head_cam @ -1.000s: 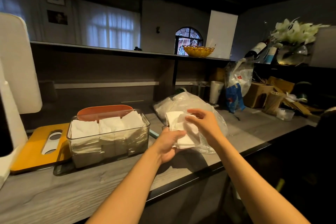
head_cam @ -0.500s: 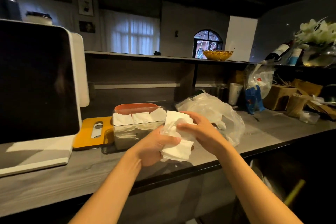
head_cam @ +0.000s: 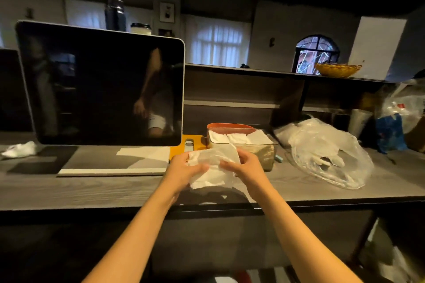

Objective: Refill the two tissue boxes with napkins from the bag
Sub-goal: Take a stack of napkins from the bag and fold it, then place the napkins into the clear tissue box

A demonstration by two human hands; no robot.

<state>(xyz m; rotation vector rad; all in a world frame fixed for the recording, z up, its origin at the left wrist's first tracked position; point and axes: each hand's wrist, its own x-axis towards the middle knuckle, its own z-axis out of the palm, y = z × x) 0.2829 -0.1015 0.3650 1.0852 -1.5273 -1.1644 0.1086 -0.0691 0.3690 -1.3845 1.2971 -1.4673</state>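
Both hands, left (head_cam: 184, 169) and right (head_cam: 247, 167), grip a wad of napkins (head_cam: 212, 167) with curled fingers above the counter (head_cam: 92, 188), seemingly wrapped in thin plastic.

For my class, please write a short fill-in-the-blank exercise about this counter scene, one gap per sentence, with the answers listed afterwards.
1. Both hands, the left hand and the right hand, hold a bundle of white ______.
2. The clear box behind the hands already has napkins inside and stands to the ______ of the dark screen.
3. The clear plastic bag lies on the counter to the ______ of the clear box.
4. The yellow basket sits up on the ______.

Answers: napkins; right; right; shelf
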